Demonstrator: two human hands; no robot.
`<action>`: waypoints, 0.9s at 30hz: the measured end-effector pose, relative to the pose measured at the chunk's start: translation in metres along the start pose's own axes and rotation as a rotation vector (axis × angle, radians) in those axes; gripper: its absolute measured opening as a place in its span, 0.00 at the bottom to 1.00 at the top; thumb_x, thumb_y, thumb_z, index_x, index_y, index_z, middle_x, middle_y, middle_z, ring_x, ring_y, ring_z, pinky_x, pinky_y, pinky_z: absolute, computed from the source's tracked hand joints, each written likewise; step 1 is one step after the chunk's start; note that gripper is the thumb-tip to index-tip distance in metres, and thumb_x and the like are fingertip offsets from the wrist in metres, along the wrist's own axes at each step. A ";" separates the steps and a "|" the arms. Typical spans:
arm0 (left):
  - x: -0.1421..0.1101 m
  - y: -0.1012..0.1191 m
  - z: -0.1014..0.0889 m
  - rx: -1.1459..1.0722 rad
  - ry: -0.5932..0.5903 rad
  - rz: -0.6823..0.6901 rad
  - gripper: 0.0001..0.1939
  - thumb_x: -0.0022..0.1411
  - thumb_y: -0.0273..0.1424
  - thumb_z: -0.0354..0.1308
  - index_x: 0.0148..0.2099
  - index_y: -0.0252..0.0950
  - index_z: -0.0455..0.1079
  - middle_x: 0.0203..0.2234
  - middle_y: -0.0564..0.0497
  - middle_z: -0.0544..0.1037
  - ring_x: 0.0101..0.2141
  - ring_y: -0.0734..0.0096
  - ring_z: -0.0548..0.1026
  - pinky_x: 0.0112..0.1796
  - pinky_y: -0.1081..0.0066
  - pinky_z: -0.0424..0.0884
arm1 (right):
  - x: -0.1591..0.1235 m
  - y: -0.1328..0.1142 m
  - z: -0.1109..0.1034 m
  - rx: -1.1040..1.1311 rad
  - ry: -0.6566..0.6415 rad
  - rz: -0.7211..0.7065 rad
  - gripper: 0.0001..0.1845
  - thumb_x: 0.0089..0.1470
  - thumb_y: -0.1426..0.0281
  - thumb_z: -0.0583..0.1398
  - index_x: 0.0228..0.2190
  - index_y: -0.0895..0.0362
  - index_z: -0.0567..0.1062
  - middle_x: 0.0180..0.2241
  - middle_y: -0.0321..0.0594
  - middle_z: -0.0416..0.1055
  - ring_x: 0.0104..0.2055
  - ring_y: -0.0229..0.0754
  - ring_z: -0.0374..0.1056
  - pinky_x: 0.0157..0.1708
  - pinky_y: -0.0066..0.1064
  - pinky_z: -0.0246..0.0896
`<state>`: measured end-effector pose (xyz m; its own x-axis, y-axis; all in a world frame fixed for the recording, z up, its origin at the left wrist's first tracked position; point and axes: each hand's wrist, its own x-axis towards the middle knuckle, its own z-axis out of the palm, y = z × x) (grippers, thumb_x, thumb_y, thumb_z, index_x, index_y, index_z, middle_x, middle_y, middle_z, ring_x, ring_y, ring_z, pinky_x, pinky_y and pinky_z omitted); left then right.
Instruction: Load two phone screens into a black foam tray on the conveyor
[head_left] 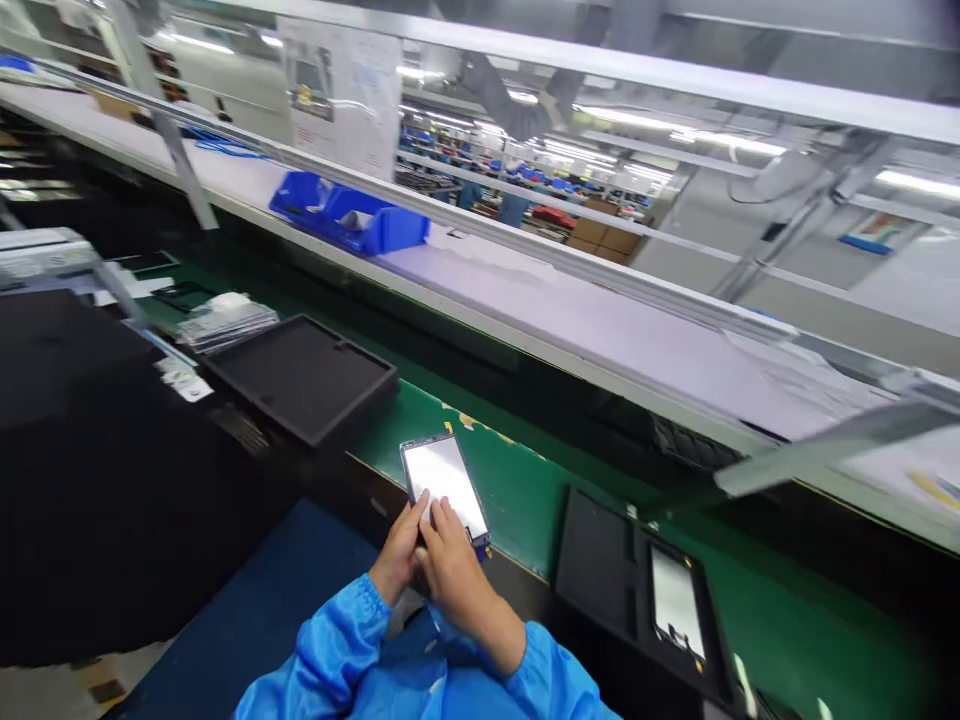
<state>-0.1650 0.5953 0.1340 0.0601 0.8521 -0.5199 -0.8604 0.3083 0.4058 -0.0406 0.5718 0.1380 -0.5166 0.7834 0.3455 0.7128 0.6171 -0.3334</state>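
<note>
From my remote post, I see both hands grasping a smartphone (445, 487) at the front edge of the green worktop (510, 490): the left hand (400, 552) clenched along its lower side, the right hand (459, 565) with fingers (442, 515) pressed on the lit screen. A black foam tray (300, 380) lies to the left; another black tray (592, 560) holds a second phone (677, 605). A slackened hold could send the handset over the edge, and fingertip pressure could smear or mark the glass.
</note>
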 end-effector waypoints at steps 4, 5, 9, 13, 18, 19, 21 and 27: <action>-0.002 -0.044 0.011 0.082 -0.117 -0.120 0.15 0.63 0.26 0.64 0.52 0.32 0.72 0.40 0.43 0.86 0.43 0.55 0.84 0.48 0.58 0.80 | -0.033 0.056 -0.061 0.288 0.231 0.408 0.27 0.69 0.62 0.48 0.64 0.57 0.66 0.65 0.52 0.65 0.67 0.49 0.62 0.66 0.47 0.61; -0.002 -0.057 0.015 0.105 -0.142 -0.143 0.16 0.62 0.27 0.65 0.53 0.32 0.72 0.40 0.42 0.86 0.43 0.55 0.84 0.48 0.58 0.80 | -0.043 0.072 -0.068 0.325 0.268 0.518 0.29 0.69 0.61 0.49 0.65 0.59 0.64 0.65 0.53 0.64 0.67 0.50 0.62 0.66 0.48 0.59; 0.000 -0.129 0.028 0.257 -0.194 -0.210 0.20 0.60 0.30 0.67 0.53 0.31 0.72 0.40 0.41 0.86 0.41 0.54 0.84 0.46 0.58 0.80 | -0.103 0.122 -0.062 0.395 0.201 0.769 0.35 0.63 0.64 0.54 0.67 0.65 0.58 0.66 0.57 0.63 0.67 0.53 0.62 0.66 0.48 0.58; 0.019 -0.225 0.036 0.466 -0.202 -0.257 0.26 0.57 0.36 0.70 0.55 0.33 0.71 0.39 0.41 0.86 0.38 0.51 0.85 0.38 0.59 0.81 | -0.187 0.171 -0.054 0.417 0.189 0.942 0.34 0.61 0.68 0.53 0.67 0.63 0.60 0.66 0.54 0.63 0.68 0.51 0.60 0.68 0.44 0.55; 0.064 -0.347 0.062 0.616 -0.197 -0.306 0.25 0.52 0.34 0.73 0.49 0.30 0.73 0.35 0.38 0.86 0.35 0.51 0.84 0.35 0.60 0.80 | -0.307 0.246 -0.080 0.343 0.248 1.106 0.34 0.58 0.68 0.54 0.64 0.67 0.64 0.66 0.57 0.62 0.70 0.52 0.57 0.70 0.45 0.51; 0.075 -0.368 0.070 0.633 -0.186 -0.303 0.24 0.52 0.33 0.74 0.49 0.30 0.73 0.34 0.39 0.86 0.35 0.52 0.84 0.36 0.61 0.80 | -0.331 0.260 -0.086 0.335 0.260 1.131 0.34 0.58 0.68 0.54 0.63 0.68 0.65 0.65 0.58 0.62 0.69 0.53 0.57 0.70 0.44 0.51; 0.098 -0.404 0.084 0.666 -0.159 -0.296 0.23 0.52 0.30 0.74 0.49 0.31 0.73 0.34 0.39 0.86 0.36 0.53 0.84 0.37 0.61 0.80 | -0.377 0.283 -0.094 0.350 0.275 1.176 0.32 0.57 0.68 0.54 0.60 0.69 0.69 0.64 0.60 0.64 0.68 0.53 0.59 0.69 0.44 0.53; 0.156 -0.470 0.111 0.786 -0.082 -0.293 0.16 0.61 0.31 0.68 0.49 0.30 0.73 0.33 0.44 0.85 0.33 0.61 0.84 0.37 0.62 0.81 | -0.474 0.312 -0.102 0.432 0.273 1.276 0.28 0.56 0.63 0.56 0.55 0.62 0.75 0.60 0.57 0.69 0.63 0.54 0.66 0.65 0.43 0.61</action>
<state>0.3048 0.6298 -0.0543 0.2888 0.7101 -0.6421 -0.2031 0.7009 0.6837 0.4748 0.3859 -0.0405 0.5240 0.8109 -0.2604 0.3898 -0.5002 -0.7732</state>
